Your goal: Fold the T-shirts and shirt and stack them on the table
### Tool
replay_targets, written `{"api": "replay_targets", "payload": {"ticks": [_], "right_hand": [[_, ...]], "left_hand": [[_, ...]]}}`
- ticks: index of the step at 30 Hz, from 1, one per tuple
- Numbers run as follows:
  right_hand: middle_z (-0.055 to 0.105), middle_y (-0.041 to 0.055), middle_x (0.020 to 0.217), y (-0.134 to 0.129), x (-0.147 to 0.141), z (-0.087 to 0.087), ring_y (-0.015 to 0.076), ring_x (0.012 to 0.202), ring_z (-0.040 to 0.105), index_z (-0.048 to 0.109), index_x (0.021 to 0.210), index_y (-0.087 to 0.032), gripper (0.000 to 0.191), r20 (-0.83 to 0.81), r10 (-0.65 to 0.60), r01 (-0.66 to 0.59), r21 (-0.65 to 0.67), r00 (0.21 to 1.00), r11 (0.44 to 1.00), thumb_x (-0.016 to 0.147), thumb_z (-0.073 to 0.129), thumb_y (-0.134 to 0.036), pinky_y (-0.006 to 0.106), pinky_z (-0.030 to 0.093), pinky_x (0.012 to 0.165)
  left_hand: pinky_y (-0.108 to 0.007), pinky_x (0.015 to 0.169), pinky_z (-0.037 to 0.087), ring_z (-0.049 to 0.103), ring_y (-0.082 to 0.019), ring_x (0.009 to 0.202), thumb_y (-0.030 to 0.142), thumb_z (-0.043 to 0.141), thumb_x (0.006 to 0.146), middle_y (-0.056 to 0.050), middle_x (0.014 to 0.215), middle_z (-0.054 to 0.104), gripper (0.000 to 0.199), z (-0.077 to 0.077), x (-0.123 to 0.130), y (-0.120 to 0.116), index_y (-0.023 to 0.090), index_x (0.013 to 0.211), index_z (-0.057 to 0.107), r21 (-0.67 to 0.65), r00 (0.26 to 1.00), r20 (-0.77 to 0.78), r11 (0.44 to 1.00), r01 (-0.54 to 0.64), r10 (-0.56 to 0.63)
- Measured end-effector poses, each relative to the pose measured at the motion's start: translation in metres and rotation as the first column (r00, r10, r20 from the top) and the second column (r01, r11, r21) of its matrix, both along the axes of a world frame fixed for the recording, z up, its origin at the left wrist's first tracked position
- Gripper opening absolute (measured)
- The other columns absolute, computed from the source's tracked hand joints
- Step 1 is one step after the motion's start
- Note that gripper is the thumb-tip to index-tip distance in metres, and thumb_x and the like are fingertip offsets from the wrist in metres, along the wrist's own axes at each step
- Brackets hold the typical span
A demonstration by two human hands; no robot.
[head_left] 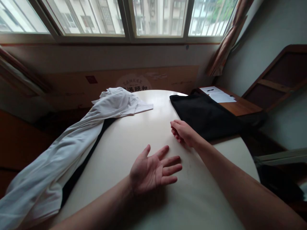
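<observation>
The person's left hand [155,169], lower centre of frame, is spread, palm showing, empty. Right hand [183,132], right of centre, is curled loosely inward, nothing visible in it, just beside the flat-lying black cloth [203,115]. Crumpled white fabric garment [79,137] lies along the left of the white round-edged table [134,137]. Judgement: cloth handles best pinched at two corners. Containers: printed brown cardboard [182,75], upper centre, possibly a carton; contents not visible.

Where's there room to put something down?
Between the black strip and left hand, the tabletop is bare; also far back, between the white cloth and black cloth. It's crowded by the right hand, near the black cloth.
</observation>
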State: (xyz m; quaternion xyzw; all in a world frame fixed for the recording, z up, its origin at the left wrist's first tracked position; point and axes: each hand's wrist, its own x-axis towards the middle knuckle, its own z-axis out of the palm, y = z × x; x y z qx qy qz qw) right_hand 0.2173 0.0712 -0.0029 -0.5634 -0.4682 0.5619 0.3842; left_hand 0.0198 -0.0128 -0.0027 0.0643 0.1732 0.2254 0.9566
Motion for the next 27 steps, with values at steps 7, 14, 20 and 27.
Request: {"api": "replay_targets", "payload": {"ticks": [7,14,20,27], "right_hand": [[0.047,-0.0052,0.059,-0.0022,-0.0042,0.0029,0.0064,0.039,0.039,0.043,0.072,-0.022,0.029,0.114,0.02,-0.023,0.024,0.993,0.999,0.1,0.045,-0.029,0.016,0.03,0.029],[0.047,-0.0038,0.06,-0.0011,-0.0024,0.007,0.0075,0.041,0.043,0.058,0.083,-0.018,0.02,0.125,0.039,-0.035,-0.031,0.991,0.999,0.098,0.047,-0.024,0.017,0.034,0.03],[0.049,-0.0035,0.058,-0.0014,-0.0032,0.0062,0.0084,0.041,0.046,0.064,0.091,-0.017,0.017,0.142,0.055,-0.053,-0.018,0.988,0.998,0.096,0.048,-0.018,0.017,0.038,0.031],[0.049,-0.0037,0.058,-0.0007,-0.0025,0.0059,0.0098,0.044,0.049,0.063,0.092,-0.017,0.015,0.167,0.06,-0.055,-0.035,0.984,0.998,0.095,0.049,-0.02,0.018,0.04,0.035]], "left_hand": [[-0.045,0.075,0.059,0.066,-0.038,0.112,0.065,0.026,0.097,-0.023,0.144,0.048,0.057,0.004,0.0025,0.0009,0.024,0.133,0.039,-0.044,1.0,0.007,0.999,-0.001,0.001],[-0.044,0.071,0.06,0.065,-0.04,0.113,0.065,0.028,0.097,-0.022,0.145,0.047,0.055,0.0049,0.0029,0.0007,0.026,0.135,0.039,-0.052,1.0,-0.001,0.999,-0.006,0.006],[-0.045,0.074,0.059,0.064,-0.039,0.116,0.064,0.03,0.097,-0.022,0.144,0.049,0.055,0.0056,0.0031,0.0,0.026,0.135,0.038,-0.053,1.0,-0.007,0.999,-0.008,0.007],[-0.044,0.072,0.059,0.064,-0.04,0.116,0.064,0.029,0.097,-0.021,0.143,0.05,0.055,0.0052,0.0027,0.0,0.027,0.136,0.037,-0.045,1.0,-0.007,0.999,0.002,-0.002]]}}
